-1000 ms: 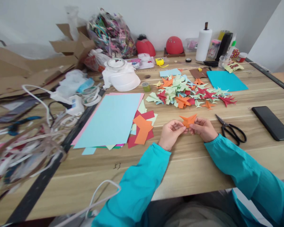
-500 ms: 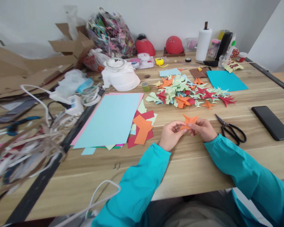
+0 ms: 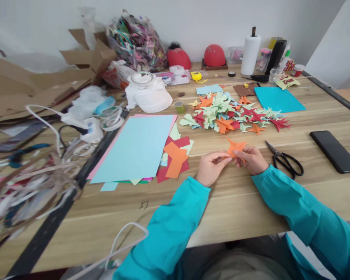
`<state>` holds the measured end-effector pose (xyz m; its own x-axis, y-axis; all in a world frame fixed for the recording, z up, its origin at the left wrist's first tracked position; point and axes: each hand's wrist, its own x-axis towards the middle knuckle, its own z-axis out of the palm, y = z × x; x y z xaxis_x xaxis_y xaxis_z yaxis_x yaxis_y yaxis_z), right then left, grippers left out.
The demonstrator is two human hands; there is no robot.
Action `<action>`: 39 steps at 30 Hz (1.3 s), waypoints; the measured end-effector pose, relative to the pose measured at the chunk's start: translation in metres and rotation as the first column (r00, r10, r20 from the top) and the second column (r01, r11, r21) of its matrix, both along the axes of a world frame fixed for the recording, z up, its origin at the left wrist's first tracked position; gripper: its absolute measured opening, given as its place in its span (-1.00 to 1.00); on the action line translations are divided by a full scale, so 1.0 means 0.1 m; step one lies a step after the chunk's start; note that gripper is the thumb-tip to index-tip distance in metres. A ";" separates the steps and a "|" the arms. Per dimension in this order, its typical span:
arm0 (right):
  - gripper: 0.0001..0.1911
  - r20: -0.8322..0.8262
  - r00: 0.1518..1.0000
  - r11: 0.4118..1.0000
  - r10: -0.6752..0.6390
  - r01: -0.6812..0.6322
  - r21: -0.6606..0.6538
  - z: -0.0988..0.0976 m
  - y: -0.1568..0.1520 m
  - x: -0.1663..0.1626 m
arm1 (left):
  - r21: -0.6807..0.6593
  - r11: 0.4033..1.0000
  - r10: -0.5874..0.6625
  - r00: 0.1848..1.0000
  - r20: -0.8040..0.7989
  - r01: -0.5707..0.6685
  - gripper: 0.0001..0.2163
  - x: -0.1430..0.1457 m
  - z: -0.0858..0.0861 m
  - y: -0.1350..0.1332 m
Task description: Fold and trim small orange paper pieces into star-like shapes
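Observation:
An orange folded paper plane [image 3: 235,147] with pointed tips is held above the table between both hands. My left hand [image 3: 211,165] pinches its left edge between thumb and fingers. With thumb on top, my right hand [image 3: 252,158] grips its right side, partly covering it. Behind them lies a pile of folded paper planes [image 3: 221,104] in green, red, orange and blue. To the right of my right hand rest black-handled scissors [image 3: 284,157]. Loose orange paper pieces [image 3: 176,160] lie over red and green ones, left of my left hand.
Light blue sheets [image 3: 131,151] are stacked left of centre. A black phone [image 3: 335,151] lies at the right, a turquoise paper [image 3: 278,99] behind it. Tangled straps [image 3: 43,175] and cables crowd the left side. A white roll [image 3: 251,54] stands at the back.
The orange paper plane has turned slightly and shifted a little to the right between the fingers. My left fingertips are now closer together at its edge.

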<state>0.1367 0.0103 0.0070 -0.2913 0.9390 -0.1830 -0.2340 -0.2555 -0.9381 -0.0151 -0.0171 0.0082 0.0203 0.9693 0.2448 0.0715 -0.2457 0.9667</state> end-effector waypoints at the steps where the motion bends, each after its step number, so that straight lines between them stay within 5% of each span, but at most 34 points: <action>1: -0.71 0.017 1.000 1.000 0.011 -0.011 0.009 -0.01 0.00 0.01 | 0.002 1.000 0.001 1.000 -0.003 -0.001 -0.93 0.00 0.00 0.00; 18: -0.72 0.176 0.984 0.969 -0.016 -0.028 0.246 0.06 -0.04 -0.01 | -0.220 0.975 0.025 0.990 0.138 0.006 -0.87 0.01 0.04 0.00; 39: -0.67 0.262 0.964 0.961 0.048 -0.116 0.252 0.09 -0.03 0.02 | -0.260 0.965 0.046 0.991 0.124 -0.012 -0.86 0.00 0.07 0.00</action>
